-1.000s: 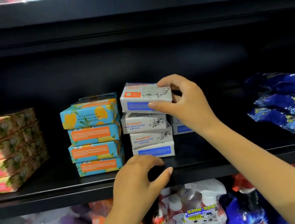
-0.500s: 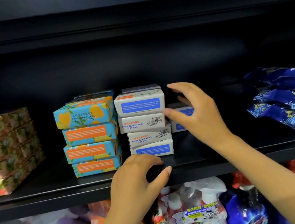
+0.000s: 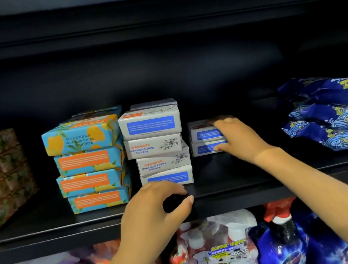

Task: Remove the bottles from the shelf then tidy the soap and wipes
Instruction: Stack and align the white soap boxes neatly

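Evidently midway: the white soap stack (image 3: 159,143) stands crooked on the shelf (image 3: 46,233), bottles (image 3: 216,257) only on the tier below. Right hand (image 3: 236,137) clamps two rear soap boxes (image 3: 204,137); left hand (image 3: 156,207) hovers loosely curled, empty. Wipes packs (image 3: 337,112) look unstraightened.

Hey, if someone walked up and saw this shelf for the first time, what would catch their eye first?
Probably the right hand, inside the middle shelf, gripping two small white soap boxes stacked just right of centre. Next come the bright blue-and-orange soap stack and the taller white soap stack beside it, left of centre. The left hand hovers at the shelf edge, holding nothing.
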Available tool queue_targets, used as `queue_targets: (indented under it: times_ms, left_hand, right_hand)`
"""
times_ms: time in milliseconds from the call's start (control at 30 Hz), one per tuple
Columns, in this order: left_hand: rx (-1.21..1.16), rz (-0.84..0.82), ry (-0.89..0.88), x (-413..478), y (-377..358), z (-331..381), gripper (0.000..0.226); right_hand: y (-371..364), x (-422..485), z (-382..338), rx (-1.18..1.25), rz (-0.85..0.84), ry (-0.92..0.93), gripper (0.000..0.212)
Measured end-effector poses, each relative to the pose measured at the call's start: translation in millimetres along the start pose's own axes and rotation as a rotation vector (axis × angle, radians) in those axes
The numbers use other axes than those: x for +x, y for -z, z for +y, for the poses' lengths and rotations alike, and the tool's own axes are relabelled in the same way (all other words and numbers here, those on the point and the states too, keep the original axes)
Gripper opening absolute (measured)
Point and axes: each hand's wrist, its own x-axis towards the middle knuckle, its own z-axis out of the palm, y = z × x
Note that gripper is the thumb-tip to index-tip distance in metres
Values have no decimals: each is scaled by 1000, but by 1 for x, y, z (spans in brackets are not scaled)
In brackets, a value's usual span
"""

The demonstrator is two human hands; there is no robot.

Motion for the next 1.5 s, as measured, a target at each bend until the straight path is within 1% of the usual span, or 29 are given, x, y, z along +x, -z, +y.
queue_targets:
  times_ms: [100,167,267,300,367,467,500,533,600,667,700,733,800,833,900,967,1000,1033,1067,1133,1167,1233,1333,1400,1467,1500]
  left_hand:
    - [7,-2,12,-1,1,2,47]
    - [11,2,17,-2,1,3,47]
    - [11,-7,27,-3,2,4,47]
    - [11,-10,26,-3,2,4,46]
    - [-31,5,40,-3,3,5,40]
    - [-311,146,120,-4,8,16,8]
    - [-405,198,148,-3,12,21,7]
    - [-475,226,166,-1,15,27,11]
    - [-651,196,215,3,20,39,29]
    - [-877,70,296,7,22,51,40]
    - [-969,1,331,7,23,57,41]
    - [-1028,-50,340,8,22,60,40]
    - [-1110,-65,305,7,21,63,32]
    - [-1154,-38,287,6,20,63,24]
    - [-1180,51,244,3,18,59,21]
    - [-1137,144,193,1,18,53,22]
    - [-1114,164,168,0,17,50,27]
    - [-1094,164,145,0,17,50,35]
    - [-1069,168,127,-2,18,47,42]
    - [-1057,169,82,-3,18,46,48]
    - [-1052,169,60,-4,18,45,48]
    - [-1020,163,16,-4,19,43,51]
    - [-987,125,3,-4,23,39,65]
    - [-987,79,39,-4,25,38,76]
    - [-967,36,46,-4,27,38,74]
    - [-949,28,35,-5,28,37,70]
  right_hand:
    - [3,-5,-3,-94,100,27,46]
    - [4,-7,-3,-81,139,30,45]
    - [8,-14,3,26,123,27,45]
    - [10,-20,6,85,145,47,45]
    - [12,-38,9,184,261,96,41]
    - [10,-67,7,203,477,133,39]
    - [11,-76,5,211,557,166,40]
    - [11,-83,1,216,644,218,39]
    - [16,-96,-8,198,796,366,32]
    - [23,-106,-19,147,874,510,26]
    - [25,-108,-25,118,896,567,23]
    - [25,-110,-31,100,908,612,20]
    - [23,-111,-40,96,904,678,16]
    - [22,-111,-41,106,883,698,17]
    - [24,-112,-41,166,782,692,26]
    - [29,-114,-42,300,625,599,51]
    - [33,-115,-42,372,552,523,64]
    - [37,-114,-42,436,485,442,72]
    - [37,-111,-45,511,415,383,75]
    - [38,-107,-47,638,337,327,66]
    - [39,-105,-48,684,339,318,58]
    - [38,-104,-52,709,403,325,46]
    - [32,-106,-56,559,595,447,32]
    - [27,-107,-58,500,683,515,28]
    - [24,-106,-58,476,722,553,25]
    - [23,-106,-58,465,706,568,27]
